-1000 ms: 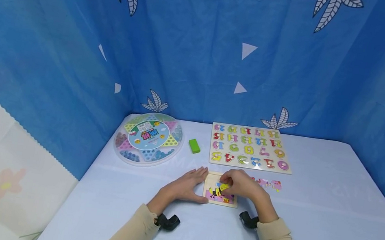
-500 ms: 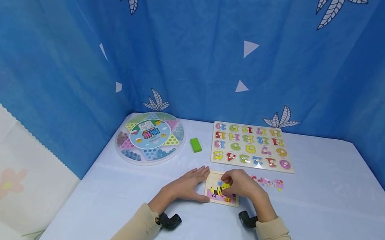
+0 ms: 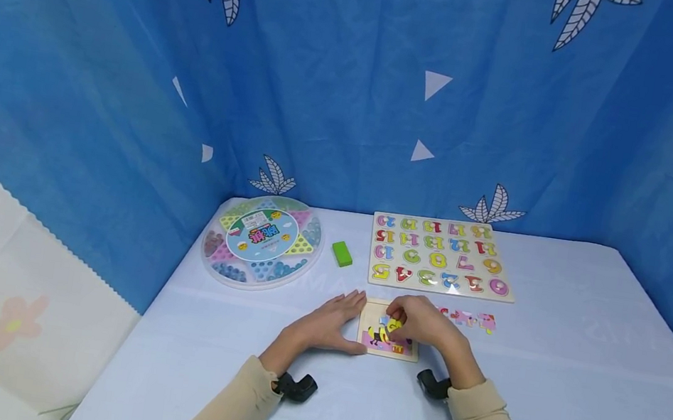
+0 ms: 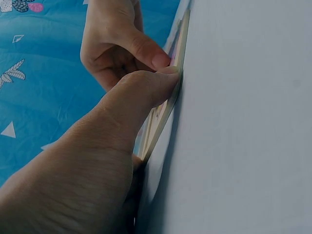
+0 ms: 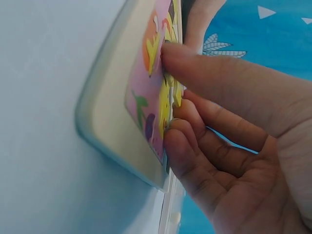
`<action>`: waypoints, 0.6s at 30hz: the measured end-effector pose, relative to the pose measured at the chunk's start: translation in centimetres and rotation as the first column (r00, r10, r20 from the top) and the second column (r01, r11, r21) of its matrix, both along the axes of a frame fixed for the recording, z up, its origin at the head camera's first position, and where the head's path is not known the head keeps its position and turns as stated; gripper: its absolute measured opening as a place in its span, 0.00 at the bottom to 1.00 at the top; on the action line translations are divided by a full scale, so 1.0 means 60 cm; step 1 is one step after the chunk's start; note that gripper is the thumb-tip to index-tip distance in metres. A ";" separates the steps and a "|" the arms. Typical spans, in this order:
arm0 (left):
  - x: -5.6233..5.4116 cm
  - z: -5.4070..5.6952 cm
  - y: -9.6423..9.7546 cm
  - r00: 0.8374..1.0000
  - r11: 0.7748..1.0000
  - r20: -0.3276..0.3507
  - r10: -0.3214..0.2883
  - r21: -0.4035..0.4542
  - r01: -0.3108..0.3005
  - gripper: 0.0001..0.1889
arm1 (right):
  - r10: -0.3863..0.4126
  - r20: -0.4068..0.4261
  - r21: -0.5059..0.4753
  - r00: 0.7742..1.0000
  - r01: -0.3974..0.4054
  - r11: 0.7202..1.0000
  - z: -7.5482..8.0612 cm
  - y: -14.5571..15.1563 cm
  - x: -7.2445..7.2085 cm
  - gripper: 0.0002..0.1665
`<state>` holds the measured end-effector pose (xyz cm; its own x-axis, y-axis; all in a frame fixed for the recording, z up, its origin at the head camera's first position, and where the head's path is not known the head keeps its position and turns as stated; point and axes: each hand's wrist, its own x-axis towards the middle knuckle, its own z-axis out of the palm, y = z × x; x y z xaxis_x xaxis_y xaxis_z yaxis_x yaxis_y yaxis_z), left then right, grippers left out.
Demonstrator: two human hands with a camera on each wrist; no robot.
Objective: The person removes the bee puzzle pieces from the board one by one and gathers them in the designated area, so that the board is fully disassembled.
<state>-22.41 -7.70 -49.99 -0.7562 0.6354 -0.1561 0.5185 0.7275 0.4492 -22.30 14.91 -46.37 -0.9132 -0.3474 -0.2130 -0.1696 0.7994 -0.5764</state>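
A small wooden jigsaw board (image 3: 373, 308) with a bee picture lies on the table between both hands. My left hand (image 3: 327, 323) rests along its left side with straight, spread fingers; the thumb (image 4: 158, 80) touches the near edge. Over the board's right part, my right hand (image 3: 421, 320) pinches a yellow puzzle piece (image 3: 394, 326) with curled fingers. In the right wrist view, the yellow piece (image 5: 178, 92) sits slightly raised and tilted among the pink pieces, and the thumb (image 5: 180, 56) presses at the picture. The right hand hides part of the bee.
Loose pink puzzle pieces (image 3: 476, 320) lie right of the board. Behind stand a number puzzle board (image 3: 441, 268) and, to its left, a green block (image 3: 342, 254). A round marble game board (image 3: 256, 274) lies at the back left. A blue curtain (image 3: 352, 97) closes the back.
Both hands stay almost in place. The yellow piece under the right fingers has shifted or tilted slightly, showing more pale blue beside it. The whole view has drifted a little.
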 end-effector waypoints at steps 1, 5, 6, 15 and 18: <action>0.000 0.000 0.000 1.000 1.000 0.000 0.000 0.001 0.000 0.53 | 0.004 -0.005 0.000 1.000 -0.004 1.000 0.000 0.000 0.000 0.19; -0.002 -0.002 0.000 1.000 1.000 -0.001 -0.002 0.006 0.002 0.53 | 0.013 -0.019 0.003 1.000 -0.013 1.000 0.003 0.001 -0.001 0.19; -0.002 -0.003 -0.001 1.000 1.000 -0.001 -0.002 0.007 0.002 0.53 | 0.015 -0.020 0.004 1.000 -0.015 1.000 0.003 0.001 -0.001 0.19; -0.002 -0.004 0.000 1.000 1.000 -0.007 -0.005 -0.001 0.005 0.53 | 0.009 -0.005 -0.002 1.000 -0.009 1.000 0.002 0.002 0.000 0.18; -0.002 -0.003 0.000 1.000 1.000 -0.012 -0.005 -0.004 0.005 0.53 | 0.010 0.000 -0.008 1.000 -0.010 1.000 0.001 0.004 -0.002 0.18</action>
